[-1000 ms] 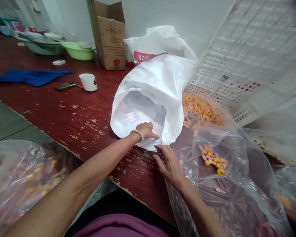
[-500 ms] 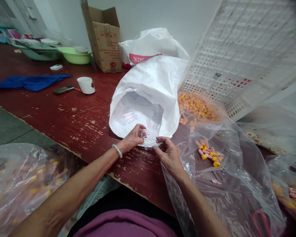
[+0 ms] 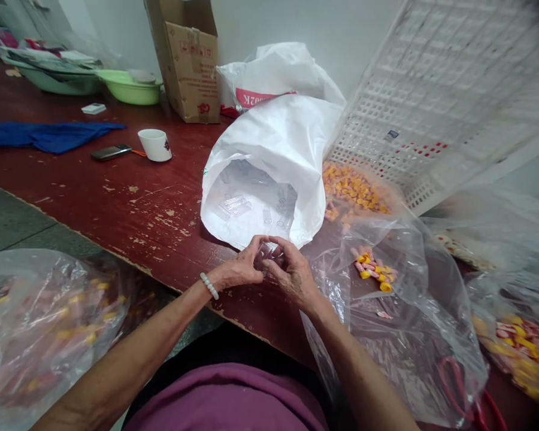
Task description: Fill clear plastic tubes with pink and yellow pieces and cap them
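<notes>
My left hand (image 3: 242, 265), with a pale bead bracelet at the wrist, is curled round some small clear plastic tubes (image 3: 266, 251). From the other side my right hand (image 3: 296, 275) closes on the same tubes, its fingertips meeting those of the left. How many tubes lie between the hands is hidden. Just beyond them, a white woven sack (image 3: 269, 129) lies on its side, its mouth facing me. More clear tubes (image 3: 236, 205) are scattered inside it.
Right of the sack, yellow-and-pink pieces (image 3: 375, 269) lie on clear plastic sheeting, with red-handled scissors (image 3: 456, 383) nearer me. A white perforated crate (image 3: 431, 102) leans behind. Leftward are a white cup (image 3: 155, 145), a phone (image 3: 111, 152) and a cardboard box (image 3: 192, 72).
My hands, apart at the sack's mouth before, have come together in front of it round the clear tubes. The view has shifted slightly.
</notes>
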`<state>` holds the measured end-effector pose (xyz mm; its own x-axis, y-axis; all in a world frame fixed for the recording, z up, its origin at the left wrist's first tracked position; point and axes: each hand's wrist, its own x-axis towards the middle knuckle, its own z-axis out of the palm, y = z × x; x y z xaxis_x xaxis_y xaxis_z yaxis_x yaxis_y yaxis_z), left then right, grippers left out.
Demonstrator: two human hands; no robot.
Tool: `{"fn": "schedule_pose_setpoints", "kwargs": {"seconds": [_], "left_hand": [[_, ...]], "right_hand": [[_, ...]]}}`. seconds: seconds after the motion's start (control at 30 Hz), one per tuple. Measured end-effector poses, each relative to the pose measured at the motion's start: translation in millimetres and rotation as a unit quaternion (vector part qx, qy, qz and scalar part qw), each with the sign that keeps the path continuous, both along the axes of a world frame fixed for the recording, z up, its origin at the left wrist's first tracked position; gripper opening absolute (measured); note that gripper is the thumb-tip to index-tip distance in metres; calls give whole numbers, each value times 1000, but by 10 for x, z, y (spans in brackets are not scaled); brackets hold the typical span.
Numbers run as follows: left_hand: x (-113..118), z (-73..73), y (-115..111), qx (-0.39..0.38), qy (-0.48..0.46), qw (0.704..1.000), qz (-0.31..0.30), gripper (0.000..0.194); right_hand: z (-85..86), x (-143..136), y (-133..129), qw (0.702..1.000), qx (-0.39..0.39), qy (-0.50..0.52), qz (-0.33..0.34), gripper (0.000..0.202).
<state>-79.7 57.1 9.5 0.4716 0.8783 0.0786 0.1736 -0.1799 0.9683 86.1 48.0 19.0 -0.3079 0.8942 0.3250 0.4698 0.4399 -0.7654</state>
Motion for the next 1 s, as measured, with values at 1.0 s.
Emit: {"fn": "schedule_pose_setpoints", "kwargs": {"seconds": [1.0], "left_hand": [[-313,-65,-7,163,57,948,269,22]], "right_hand": [[106,-380,802,948,47,-314,-17,39]]}}
